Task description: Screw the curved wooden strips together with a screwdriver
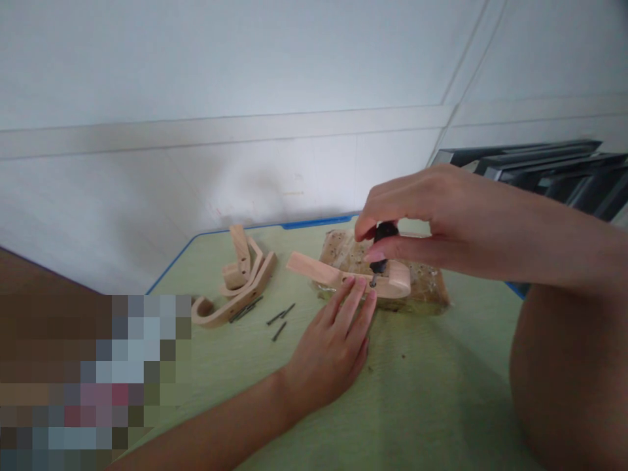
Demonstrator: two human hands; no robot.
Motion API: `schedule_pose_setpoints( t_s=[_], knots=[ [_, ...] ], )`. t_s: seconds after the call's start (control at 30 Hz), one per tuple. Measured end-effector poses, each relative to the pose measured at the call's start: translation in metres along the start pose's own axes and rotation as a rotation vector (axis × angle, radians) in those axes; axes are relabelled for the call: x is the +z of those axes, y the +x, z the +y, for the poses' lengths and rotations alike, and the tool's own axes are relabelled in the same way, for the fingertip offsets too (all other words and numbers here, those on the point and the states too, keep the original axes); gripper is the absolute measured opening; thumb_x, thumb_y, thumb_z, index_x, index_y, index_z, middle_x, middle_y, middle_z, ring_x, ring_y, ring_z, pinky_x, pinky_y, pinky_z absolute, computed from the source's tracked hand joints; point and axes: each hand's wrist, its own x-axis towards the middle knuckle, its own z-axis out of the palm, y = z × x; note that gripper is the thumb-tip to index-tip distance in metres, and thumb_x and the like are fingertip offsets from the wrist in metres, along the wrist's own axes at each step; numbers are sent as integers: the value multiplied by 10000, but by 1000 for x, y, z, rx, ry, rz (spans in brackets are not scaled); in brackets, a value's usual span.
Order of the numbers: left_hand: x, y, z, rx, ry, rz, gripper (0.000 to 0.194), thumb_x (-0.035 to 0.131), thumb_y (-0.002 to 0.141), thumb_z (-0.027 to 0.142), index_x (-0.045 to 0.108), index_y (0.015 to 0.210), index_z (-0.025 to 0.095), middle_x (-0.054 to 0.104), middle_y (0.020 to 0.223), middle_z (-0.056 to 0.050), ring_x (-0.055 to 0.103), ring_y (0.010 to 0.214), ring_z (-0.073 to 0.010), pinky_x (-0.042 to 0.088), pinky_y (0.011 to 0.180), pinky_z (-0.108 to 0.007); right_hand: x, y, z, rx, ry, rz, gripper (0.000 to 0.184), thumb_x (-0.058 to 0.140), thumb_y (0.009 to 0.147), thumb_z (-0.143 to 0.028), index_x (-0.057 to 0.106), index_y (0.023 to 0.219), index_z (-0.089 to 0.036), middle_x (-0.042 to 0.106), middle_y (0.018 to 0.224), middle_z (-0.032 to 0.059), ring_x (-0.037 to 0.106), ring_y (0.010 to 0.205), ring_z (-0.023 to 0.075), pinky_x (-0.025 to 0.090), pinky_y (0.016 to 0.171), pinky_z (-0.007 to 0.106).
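Observation:
A curved wooden hook (314, 268) lies across a brown block wrapped in clear film (426, 288). My left hand (333, 347) presses on the hook with its fingers stretched out along the near side. Above it, my right hand (407, 216) grips a short black-handled screwdriver (386, 230) from the top. The screwdriver stands nearly upright, its shaft reaching down to a screw hole in the hook near the curl. Fingers and handle partly hide the hook's middle. To the left lie more wooden hooks (255, 284) and several dark screws (279, 331).
The green table (417, 405) has a blue edge (318, 223) against a white wall (245, 176). Dark flat panels (554, 170) lean at the right. A knee (569, 373) rises at the near right. A pixelated patch covers the lower left.

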Motion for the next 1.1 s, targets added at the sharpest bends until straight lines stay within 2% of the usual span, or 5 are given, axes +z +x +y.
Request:
schedule_pose_setpoints(
  t_s=[0.13,0.3,0.47,0.7,1.1],
  knots=[
    [1,-1,-1,0,-2,4,558,420,804,177,244,1312,28,215,1388,-206,101,1304,-314,280,1024,-469,-4,-5,3,-5,46,-47,208,459,804,-128,616,920,-200,616,861,-7,527,774,117,356,682,237],
    [1,0,-1,2,-5,9,548,413,807,176,250,1308,24,220,1384,-207,101,1304,-315,290,1017,-474,-3,-12,13,-13,45,-66,278,431,833,-172,552,1080,-218,602,995,-14,521,902,108,372,741,222],
    [0,0,0,6,-9,12,543,407,809,167,249,1309,23,218,1384,-207,93,1304,-317,281,1020,-479,-4,-13,14,22,16,-48,256,477,817,-191,573,1051,-230,617,988,-28,530,927,102,372,750,196],
    [0,-1,0,5,-11,9,559,416,798,161,244,1311,23,207,1385,-207,89,1305,-313,279,1023,-470,-7,-9,8,39,-16,11,197,533,771,-144,640,919,-217,660,804,-51,576,709,66,383,600,183],
    [1,-1,0,7,-8,13,564,419,796,160,243,1313,20,198,1388,-208,84,1306,-314,269,1030,-462,-7,-4,10,105,-74,2,182,486,812,-291,640,851,-202,630,712,-17,521,611,99,318,543,238]
  ],
)
